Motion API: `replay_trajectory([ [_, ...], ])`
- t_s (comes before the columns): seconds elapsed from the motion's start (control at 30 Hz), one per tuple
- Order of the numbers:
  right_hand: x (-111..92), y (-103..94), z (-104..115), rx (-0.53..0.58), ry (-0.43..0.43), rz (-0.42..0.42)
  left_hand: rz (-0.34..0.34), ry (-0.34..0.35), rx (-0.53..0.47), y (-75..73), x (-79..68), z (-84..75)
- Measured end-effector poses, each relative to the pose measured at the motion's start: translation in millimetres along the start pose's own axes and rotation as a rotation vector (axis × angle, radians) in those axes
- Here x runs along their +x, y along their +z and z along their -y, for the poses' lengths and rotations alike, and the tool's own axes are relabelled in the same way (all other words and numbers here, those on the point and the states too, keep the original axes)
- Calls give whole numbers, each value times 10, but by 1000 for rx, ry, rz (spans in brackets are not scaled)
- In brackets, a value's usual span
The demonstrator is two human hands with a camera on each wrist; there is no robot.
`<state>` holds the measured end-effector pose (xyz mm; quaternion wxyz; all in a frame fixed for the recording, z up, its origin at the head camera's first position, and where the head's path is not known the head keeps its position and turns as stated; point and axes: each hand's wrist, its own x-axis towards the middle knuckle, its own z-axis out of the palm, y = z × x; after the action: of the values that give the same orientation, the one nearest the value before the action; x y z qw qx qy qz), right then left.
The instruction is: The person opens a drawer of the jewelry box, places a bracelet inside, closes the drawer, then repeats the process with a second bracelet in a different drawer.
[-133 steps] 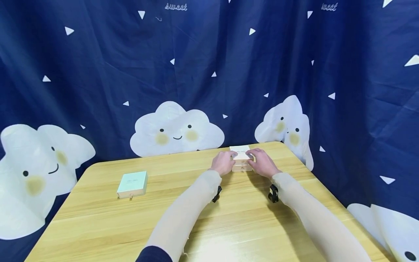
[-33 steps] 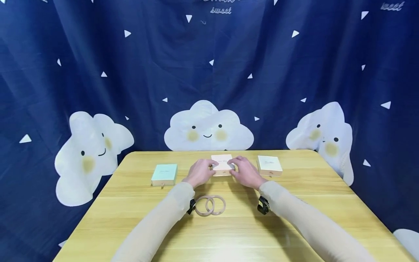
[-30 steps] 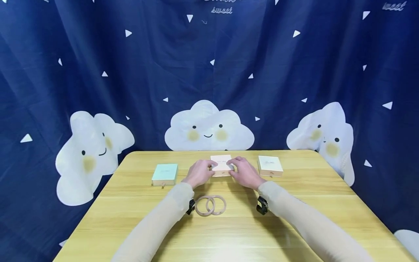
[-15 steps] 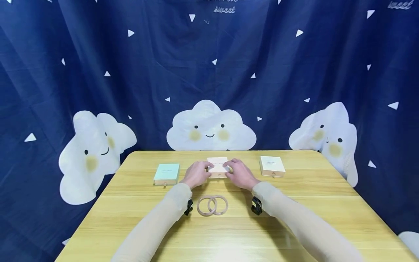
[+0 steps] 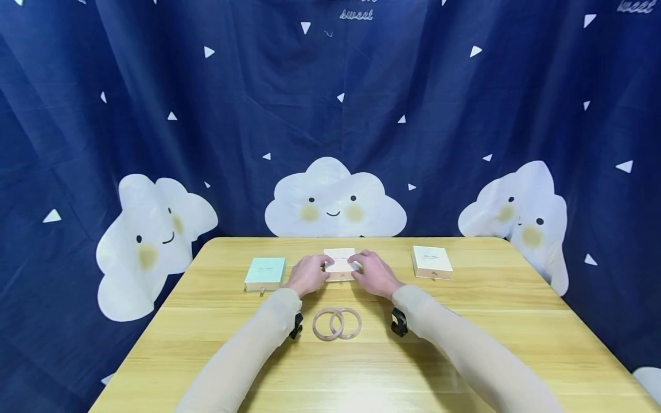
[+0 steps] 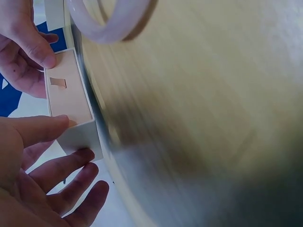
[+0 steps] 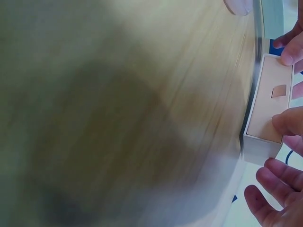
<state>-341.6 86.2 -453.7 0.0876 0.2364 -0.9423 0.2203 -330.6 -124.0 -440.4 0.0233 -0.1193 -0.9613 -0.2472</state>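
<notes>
Both hands hold a small pale pink drawer box at the back middle of the table. My left hand grips its left side, and my right hand grips its right side. In the left wrist view, the front of the box shows a peach drawer with a short ribbon tab; thumbs touch that face near its two ends. The right wrist view shows the drawer pushed in. Two pinkish bangles lie overlapping on the table between the forearms, nearer to me.
A mint-green drawer box stands to the left of the hands. To the right stands a white drawer box. The wooden table ends at a blue curtain with cloud prints.
Earlier both hands were on two stacked boxes at the right. The pink box now stands apart in the middle, having shifted left and slightly nearer; the white box stays right. The view has turned.
</notes>
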Motion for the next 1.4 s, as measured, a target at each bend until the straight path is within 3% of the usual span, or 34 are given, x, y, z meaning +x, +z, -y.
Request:
replay_trajectory([
  [0.63,43,42,-10,2,-13,5,17,-25,22,36,40,58],
  [1.0,21,24,11,-86,-40,0,26,-34,-2,19,30,47],
  [1.17,13,5,30,-183,-88,-45,19,-35,9,23,48,47],
  [1.4,-8,-11,90,-237,-240,-86,19,-36,16,17,51,35],
])
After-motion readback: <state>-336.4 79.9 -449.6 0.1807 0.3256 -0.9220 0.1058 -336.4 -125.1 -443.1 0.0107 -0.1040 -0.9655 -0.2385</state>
